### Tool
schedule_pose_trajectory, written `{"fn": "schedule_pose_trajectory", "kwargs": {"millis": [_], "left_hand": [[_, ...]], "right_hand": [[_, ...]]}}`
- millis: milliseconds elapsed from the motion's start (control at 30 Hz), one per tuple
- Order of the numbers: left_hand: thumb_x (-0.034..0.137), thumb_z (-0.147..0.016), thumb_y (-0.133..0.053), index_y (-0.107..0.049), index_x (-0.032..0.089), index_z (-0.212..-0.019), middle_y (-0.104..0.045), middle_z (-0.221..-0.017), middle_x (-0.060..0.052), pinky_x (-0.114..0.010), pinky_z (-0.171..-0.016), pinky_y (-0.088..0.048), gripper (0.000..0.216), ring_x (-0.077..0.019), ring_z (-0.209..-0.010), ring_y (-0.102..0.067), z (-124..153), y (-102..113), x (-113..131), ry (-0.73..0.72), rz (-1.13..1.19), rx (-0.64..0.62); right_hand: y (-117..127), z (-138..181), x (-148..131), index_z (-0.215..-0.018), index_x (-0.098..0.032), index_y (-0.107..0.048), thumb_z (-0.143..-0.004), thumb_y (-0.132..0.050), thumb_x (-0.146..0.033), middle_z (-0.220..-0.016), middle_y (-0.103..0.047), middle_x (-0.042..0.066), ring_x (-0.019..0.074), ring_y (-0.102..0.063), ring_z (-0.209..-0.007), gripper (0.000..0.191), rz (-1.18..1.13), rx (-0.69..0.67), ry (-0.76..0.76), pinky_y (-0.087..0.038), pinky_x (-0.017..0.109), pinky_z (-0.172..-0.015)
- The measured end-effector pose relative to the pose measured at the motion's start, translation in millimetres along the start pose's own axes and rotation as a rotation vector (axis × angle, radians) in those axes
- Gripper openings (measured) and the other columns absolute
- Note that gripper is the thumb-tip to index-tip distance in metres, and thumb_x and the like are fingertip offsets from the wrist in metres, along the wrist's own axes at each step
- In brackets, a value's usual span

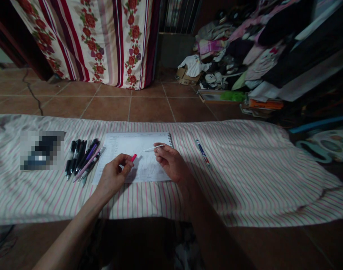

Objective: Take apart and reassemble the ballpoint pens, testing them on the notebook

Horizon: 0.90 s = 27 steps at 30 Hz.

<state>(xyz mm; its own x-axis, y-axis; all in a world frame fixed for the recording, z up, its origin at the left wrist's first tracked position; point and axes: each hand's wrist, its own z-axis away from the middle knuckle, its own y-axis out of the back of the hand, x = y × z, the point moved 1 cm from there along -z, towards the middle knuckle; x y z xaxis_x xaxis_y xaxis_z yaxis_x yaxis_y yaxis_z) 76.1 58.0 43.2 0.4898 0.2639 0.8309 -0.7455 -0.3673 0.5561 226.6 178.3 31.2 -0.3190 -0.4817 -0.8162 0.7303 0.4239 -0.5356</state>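
My left hand [113, 175] pinches a small pink cap [133, 157] between thumb and fingers, just above the lower part of a spiral notebook [126, 146]. My right hand [171, 163] is closed on a thin white pen [154, 148], whose tip points left over the written page. The two hands are a short gap apart over the notebook. The notebook lies open on a pink-striped cloth [244, 165] spread on the floor.
Several dark and purple pens [81, 157] lie in a row left of the notebook. A blue and red pen [203, 153] lies to its right. A blurred patch sits at far left. Tiled floor, a floral curtain [104, 41] and heaps of clothes [239, 48] lie beyond.
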Motion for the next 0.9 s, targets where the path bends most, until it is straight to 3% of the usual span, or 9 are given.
{"fn": "schedule_pose_trajectory", "kwargs": {"millis": [333, 633, 900], "left_hand": [[0.037, -0.079, -0.05, -0.061, 0.019, -0.086, -0.063, -0.072, 0.0, -0.025, -0.054, -0.039, 0.023, -0.0117, -0.054, -0.053, 0, -2, 4, -0.033, -0.09, -0.017], [0.036, -0.081, -0.05, -0.063, 0.02, -0.089, -0.066, -0.074, 0.001, -0.025, -0.055, -0.039, 0.023, -0.0125, -0.056, -0.053, 4, -12, 6, -0.043, -0.12, -0.064], [0.031, -0.083, -0.047, -0.062, 0.02, -0.092, -0.066, -0.076, -0.001, -0.027, -0.063, -0.043, 0.021, -0.0144, -0.065, -0.057, 6, -17, 2, -0.084, -0.118, -0.085]], "right_hand": [[6, -4, -5, -0.079, -0.018, -0.063, -0.059, -0.075, -0.031, -0.065, -0.053, -0.004, 0.0035, -0.044, -0.053, 0.027, -0.097, 0.137, 0.092, -0.031, 0.016, -0.045], [-1, 0, -8, -0.076, -0.018, -0.062, -0.059, -0.072, -0.035, -0.064, -0.053, -0.003, 0.005, -0.043, -0.053, 0.026, -0.013, 0.214, 0.184, -0.033, 0.018, -0.046], [-3, 2, -4, -0.078, -0.018, -0.062, -0.065, -0.068, -0.039, -0.064, -0.054, -0.003, 0.0056, -0.04, -0.052, 0.026, 0.118, 0.177, 0.217, -0.029, 0.021, -0.045]]}}
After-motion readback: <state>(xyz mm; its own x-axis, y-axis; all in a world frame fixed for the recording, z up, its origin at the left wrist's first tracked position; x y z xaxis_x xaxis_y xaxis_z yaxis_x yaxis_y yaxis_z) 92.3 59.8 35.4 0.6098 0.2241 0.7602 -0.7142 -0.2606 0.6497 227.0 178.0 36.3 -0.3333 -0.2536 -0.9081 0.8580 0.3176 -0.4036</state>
